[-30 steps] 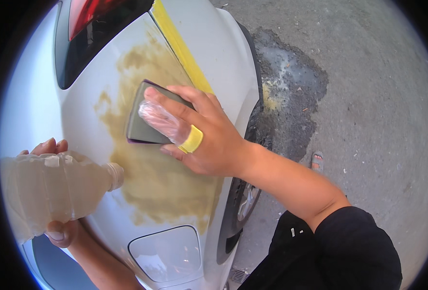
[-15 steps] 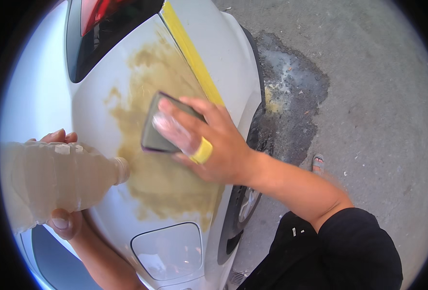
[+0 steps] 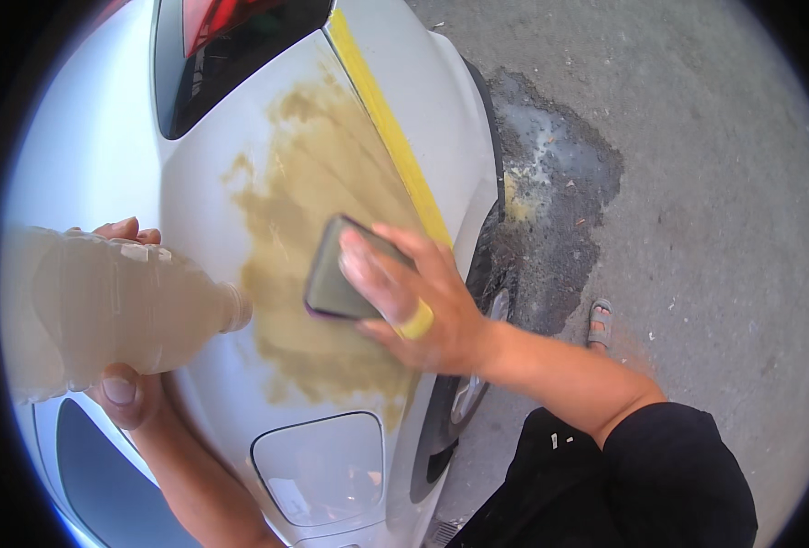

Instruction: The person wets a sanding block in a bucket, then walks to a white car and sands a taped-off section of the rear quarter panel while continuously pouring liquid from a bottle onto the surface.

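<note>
My right hand (image 3: 413, 297) presses a flat, grey-green sanding block (image 3: 327, 274) with a dark edge against the car's side panel. One of its fingers is wrapped in a clear film held by yellow tape (image 3: 415, 320). Under and around the block spreads a tan filler patch (image 3: 295, 201) with blotchy, smeared edges. At the left, my left hand (image 3: 123, 393) grips a clear plastic bottle (image 3: 121, 306) full of cloudy liquid. The bottle lies sideways, its neck pointing at the patch. Blur softens the right fingertips.
Yellow masking tape (image 3: 391, 128) runs along the panel seam beside the bumper (image 3: 441, 119). Below the patch is a closed fuel flap (image 3: 322, 470). A wheel (image 3: 468, 393) sits under the arch, and a wet stain (image 3: 560, 173) darkens the ground. My sandalled foot (image 3: 600, 321) stands nearby.
My right hand and the sanding block have slid right and downward over the patch. The bottle in my left hand has risen slightly, and the view has shifted a little.
</note>
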Action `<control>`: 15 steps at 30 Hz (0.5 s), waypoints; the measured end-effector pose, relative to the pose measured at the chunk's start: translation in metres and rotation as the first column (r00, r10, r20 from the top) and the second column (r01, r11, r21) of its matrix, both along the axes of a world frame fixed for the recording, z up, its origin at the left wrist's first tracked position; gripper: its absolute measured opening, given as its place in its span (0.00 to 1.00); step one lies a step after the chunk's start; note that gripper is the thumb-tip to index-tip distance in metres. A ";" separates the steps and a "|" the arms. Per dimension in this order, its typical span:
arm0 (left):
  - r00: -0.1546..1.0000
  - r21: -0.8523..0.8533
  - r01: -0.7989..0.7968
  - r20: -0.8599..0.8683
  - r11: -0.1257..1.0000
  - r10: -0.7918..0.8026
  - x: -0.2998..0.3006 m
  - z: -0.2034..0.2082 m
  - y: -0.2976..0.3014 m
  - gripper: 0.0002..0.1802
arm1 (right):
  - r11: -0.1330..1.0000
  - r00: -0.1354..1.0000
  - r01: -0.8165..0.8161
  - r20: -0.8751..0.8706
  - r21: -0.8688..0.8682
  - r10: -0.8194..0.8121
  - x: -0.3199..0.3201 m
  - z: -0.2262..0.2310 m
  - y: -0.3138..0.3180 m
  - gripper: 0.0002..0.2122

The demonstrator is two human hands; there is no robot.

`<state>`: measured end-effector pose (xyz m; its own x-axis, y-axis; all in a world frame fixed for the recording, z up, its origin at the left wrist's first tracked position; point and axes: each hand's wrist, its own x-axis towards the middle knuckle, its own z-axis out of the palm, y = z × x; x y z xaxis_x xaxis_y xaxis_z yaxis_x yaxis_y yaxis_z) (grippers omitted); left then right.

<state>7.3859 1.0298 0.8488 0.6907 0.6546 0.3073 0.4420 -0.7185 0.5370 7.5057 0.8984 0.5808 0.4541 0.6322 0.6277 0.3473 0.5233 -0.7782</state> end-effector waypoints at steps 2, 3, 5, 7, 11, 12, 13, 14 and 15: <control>0.998 0.046 -0.064 -0.004 0.997 0.065 0.014 0.001 -0.012 0.60 | 0.999 0.999 -0.012 0.031 0.043 0.010 -0.025 -0.017 -0.032 0.41; 0.998 0.037 -0.062 0.019 0.997 0.062 0.017 0.000 -0.013 0.60 | 0.999 1.000 0.003 0.029 0.043 -0.004 -0.026 -0.011 -0.036 0.38; 0.996 0.020 -0.058 0.063 0.998 0.057 0.018 -0.001 -0.012 0.59 | 0.998 0.999 0.021 0.041 0.054 -0.023 -0.019 -0.006 -0.025 0.34; 0.999 -0.005 -0.024 0.045 1.000 0.024 0.008 0.003 -0.008 0.58 | 0.998 0.996 0.058 0.069 -0.040 -0.055 0.010 0.031 0.022 0.31; 0.999 -0.004 -0.021 0.035 1.000 0.021 0.006 0.001 -0.005 0.58 | 0.986 0.987 0.160 0.021 -0.041 -0.159 0.035 0.056 0.066 0.38; 0.999 -0.008 -0.014 0.038 1.000 0.014 0.004 0.001 0.002 0.59 | 0.983 0.985 0.174 0.017 -0.062 -0.174 0.030 0.058 0.067 0.38; 0.999 -0.013 -0.015 0.042 1.000 0.016 0.001 -0.001 0.005 0.59 | 0.990 0.998 0.049 -0.044 -0.132 -0.055 0.013 0.045 0.044 0.38; 0.999 -0.009 -0.018 0.042 1.000 0.018 0.000 0.001 0.005 0.59 | 0.992 0.999 0.039 -0.006 -0.118 -0.040 -0.005 0.038 0.012 0.38; 0.999 -0.008 -0.020 0.040 1.000 0.020 0.000 0.000 0.004 0.59 | 0.994 0.999 0.029 0.030 -0.108 -0.026 -0.012 0.041 -0.008 0.38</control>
